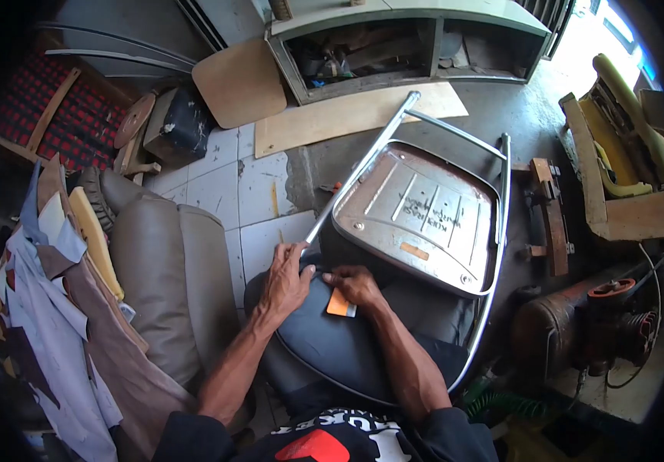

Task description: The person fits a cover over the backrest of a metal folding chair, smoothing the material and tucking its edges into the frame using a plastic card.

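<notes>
A chair with a silvery tube frame lies across my lap, its metal seat underside facing up with dark writing on it. Nearer to me is a dark padded backrest inside the bent tube. My left hand is at the left tube and the pad's far edge, thumb pointing right; what its curled fingers hold, if anything, is hidden. Close beside it, my right hand has its fingers curled at the same edge. An orange card-like piece sticks out beneath the right hand.
Fabric scraps and a grey-brown cushion are at left. A low cabinet and a plywood strip lie ahead. At right are a rusty compressor, a wooden piece and a yellow-padded wooden frame.
</notes>
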Tool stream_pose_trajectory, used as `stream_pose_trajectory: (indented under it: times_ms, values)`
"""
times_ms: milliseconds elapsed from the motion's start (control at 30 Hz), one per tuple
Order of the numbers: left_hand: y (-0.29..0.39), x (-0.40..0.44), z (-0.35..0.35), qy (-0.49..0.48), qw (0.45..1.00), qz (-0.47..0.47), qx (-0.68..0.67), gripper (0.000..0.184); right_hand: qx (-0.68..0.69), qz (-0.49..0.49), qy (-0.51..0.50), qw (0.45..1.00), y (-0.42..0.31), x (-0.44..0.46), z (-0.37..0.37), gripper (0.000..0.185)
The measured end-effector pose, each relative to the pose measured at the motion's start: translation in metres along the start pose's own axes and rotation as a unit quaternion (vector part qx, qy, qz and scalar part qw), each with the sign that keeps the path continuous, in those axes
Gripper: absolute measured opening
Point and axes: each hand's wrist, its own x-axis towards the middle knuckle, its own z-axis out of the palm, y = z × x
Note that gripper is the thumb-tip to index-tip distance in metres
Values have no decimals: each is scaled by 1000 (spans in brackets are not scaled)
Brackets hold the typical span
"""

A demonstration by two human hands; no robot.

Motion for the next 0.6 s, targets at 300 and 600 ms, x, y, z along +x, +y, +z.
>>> stream_pose_trajectory:
  times_ms: [300,600]
  values:
    - [-6,-2,-16,-141,888,385,210,11,-56,-24,-30,998,-5,8,-2,34]
    - [-9,5,-14,-135,892,344,258,17,-77,-8,-48,996,16,20,-15,33]
